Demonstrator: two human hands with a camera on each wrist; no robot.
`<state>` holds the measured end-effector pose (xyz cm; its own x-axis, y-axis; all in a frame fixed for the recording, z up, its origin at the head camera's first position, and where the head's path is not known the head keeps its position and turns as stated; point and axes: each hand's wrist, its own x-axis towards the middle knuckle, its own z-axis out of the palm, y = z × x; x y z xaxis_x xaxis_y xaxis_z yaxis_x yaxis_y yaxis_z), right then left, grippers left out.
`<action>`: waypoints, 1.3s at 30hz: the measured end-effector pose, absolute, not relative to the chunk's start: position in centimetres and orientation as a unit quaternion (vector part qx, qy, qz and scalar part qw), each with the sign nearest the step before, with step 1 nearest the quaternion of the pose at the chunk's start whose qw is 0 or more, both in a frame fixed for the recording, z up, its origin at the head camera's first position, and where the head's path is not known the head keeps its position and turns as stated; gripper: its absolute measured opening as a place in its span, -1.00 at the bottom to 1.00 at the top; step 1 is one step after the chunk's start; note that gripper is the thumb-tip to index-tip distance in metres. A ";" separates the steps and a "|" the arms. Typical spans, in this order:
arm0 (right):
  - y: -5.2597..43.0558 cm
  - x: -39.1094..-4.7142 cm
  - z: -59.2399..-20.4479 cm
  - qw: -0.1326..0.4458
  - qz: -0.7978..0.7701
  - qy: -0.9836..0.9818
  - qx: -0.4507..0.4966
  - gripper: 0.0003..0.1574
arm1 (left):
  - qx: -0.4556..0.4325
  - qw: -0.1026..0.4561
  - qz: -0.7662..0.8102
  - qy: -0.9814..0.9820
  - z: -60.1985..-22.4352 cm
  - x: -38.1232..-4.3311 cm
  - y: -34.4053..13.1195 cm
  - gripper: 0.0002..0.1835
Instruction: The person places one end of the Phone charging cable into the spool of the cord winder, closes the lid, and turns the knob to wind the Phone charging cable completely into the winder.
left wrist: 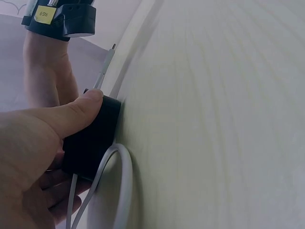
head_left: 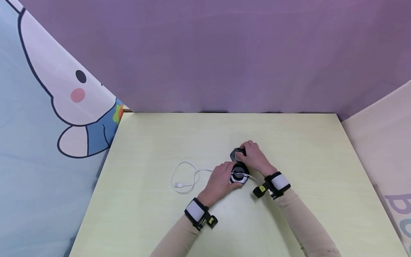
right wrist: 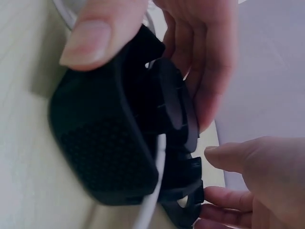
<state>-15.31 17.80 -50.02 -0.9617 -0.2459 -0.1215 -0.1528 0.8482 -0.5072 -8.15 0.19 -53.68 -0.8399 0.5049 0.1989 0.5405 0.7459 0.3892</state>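
Observation:
A black cable winder case (head_left: 244,169) stands with its flap-like lid (head_left: 233,156) folded out on the far side. My left hand (head_left: 219,182) grips the case, its thumb along the near side and fingers round the left. A white cable (right wrist: 161,157) runs across the spool in the case and out both sides. My right hand (head_left: 255,157) holds the lid, thumb on its inner face and fingers behind its far edge. In the left wrist view the black case (left wrist: 90,148) lies under the left thumb, close over the table.
The cable's loop with a white USB plug (head_left: 178,185) lies left of the hands on the pale wood table (head_left: 144,221). A purple curtain (head_left: 224,53) hangs behind the table's far edge. A printed cloth (head_left: 64,196) drapes at the left.

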 end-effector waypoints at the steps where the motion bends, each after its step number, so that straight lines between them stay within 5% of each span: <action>1: 17.8 -15.3 -50.0 0.092 -0.261 0.955 -0.102 -0.41 | -0.279 0.038 -0.219 -0.934 -53.6 -8.1 0.2 -0.12; 14: 18.1 -14.4 -48.7 0.060 -0.320 0.940 -0.104 -0.35 | -0.265 0.020 -0.228 -0.937 -53.6 -8.2 0.1 -0.12; 39: 17.9 -10.6 -47.4 -0.092 -0.303 0.932 -0.177 -0.77 | -0.242 -0.017 -0.278 -0.929 -54.0 -8.8 0.0 -0.11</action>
<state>-10.60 17.88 -47.39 -0.9201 -0.2748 0.2791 -0.3865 0.7530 -0.5326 -8.85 -0.02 -54.00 -0.8824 0.4594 0.1020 0.4400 0.7284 0.5252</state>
